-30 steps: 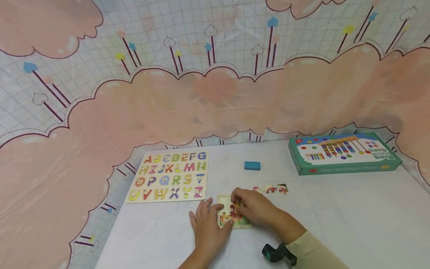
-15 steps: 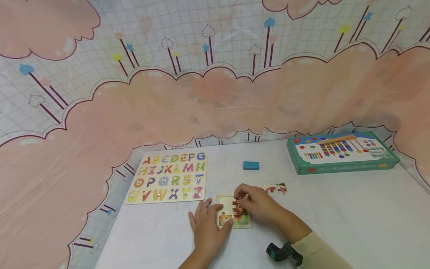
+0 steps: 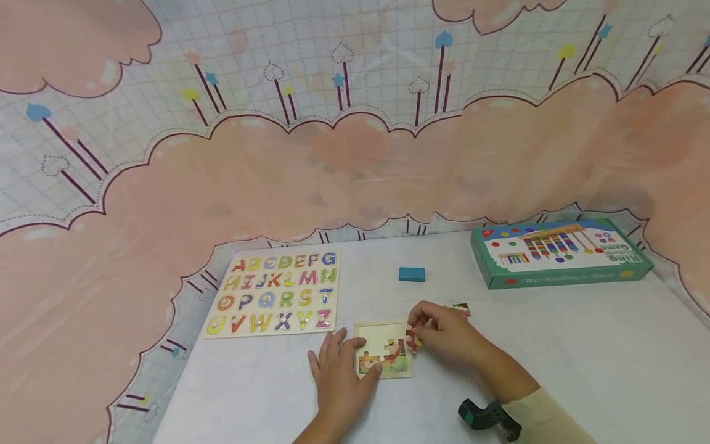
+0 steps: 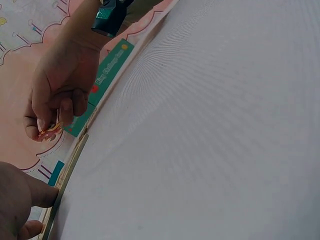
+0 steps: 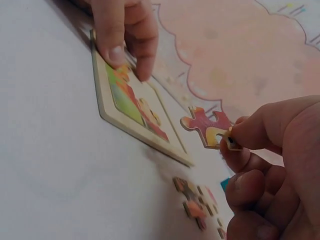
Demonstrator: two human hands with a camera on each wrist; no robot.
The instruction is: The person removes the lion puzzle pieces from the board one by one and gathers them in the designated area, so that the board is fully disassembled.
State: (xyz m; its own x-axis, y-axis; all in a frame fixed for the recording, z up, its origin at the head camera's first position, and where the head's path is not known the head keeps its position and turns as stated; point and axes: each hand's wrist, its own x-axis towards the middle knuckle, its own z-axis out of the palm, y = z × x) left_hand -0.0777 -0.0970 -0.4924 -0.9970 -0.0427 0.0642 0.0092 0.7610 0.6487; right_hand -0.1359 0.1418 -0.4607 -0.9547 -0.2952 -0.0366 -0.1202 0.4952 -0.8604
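A small wooden jigsaw tray (image 3: 398,375) lies at the front of the table, partly filled with picture pieces along its lower and right sides. My left hand (image 3: 344,373) rests spread at its left, thumb on the front part and index finger at the left edge. My right hand (image 3: 452,336) pinches a red and yellow jigsaw piece (image 5: 202,122) between thumb and index finger. In the head view this piece overlaps the tray's right rim; the right wrist view shows it raised off the tray. Loose jigsaw pieces (image 5: 194,202) lie beyond, mostly hidden behind the right hand in the head view.
An alphabet board (image 3: 213,333) with coloured letters lies to the left. Behind the tray sits a blue block (image 3: 412,274). A green game box (image 3: 563,280) is at the back right, near the patterned backdrop (image 3: 355,172). A black device (image 3: 488,416) is on the right wrist.
My right hand has moved right from over the tray, carrying the jigsaw piece to the right rim. More of the tray's inside shows. The left hand has stayed in place on the tray.
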